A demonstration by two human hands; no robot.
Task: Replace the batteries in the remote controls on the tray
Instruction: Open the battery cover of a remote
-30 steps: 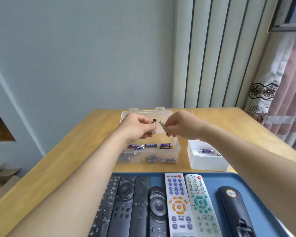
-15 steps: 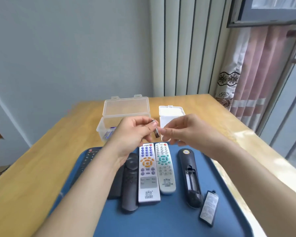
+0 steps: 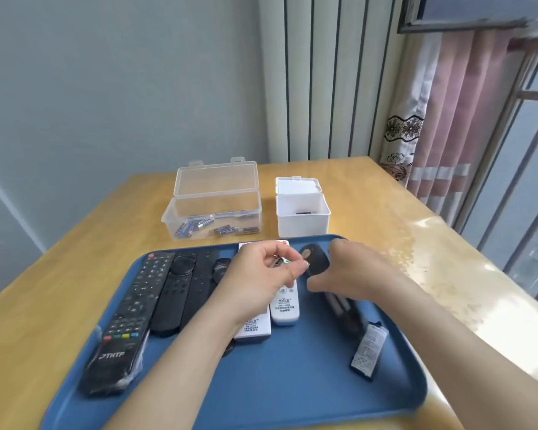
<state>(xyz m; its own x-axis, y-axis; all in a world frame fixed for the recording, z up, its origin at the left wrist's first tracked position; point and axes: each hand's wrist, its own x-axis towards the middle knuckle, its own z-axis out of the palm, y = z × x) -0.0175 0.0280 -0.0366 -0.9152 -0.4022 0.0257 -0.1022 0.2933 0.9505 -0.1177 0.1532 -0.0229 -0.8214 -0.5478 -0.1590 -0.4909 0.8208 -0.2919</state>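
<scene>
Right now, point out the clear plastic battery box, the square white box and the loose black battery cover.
Clear plastic battery box [image 3: 215,180]: head view, raised lid.
Square white box [image 3: 303,225]: head view, front wall.
Loose black battery cover [image 3: 368,352]: head view, labelled face.

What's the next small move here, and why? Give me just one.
Probably seat the battery pinched in the left hand into the black remote. Its compartment looks open, its cover lies beside it on the tray, and the right hand is at that remote.
</scene>
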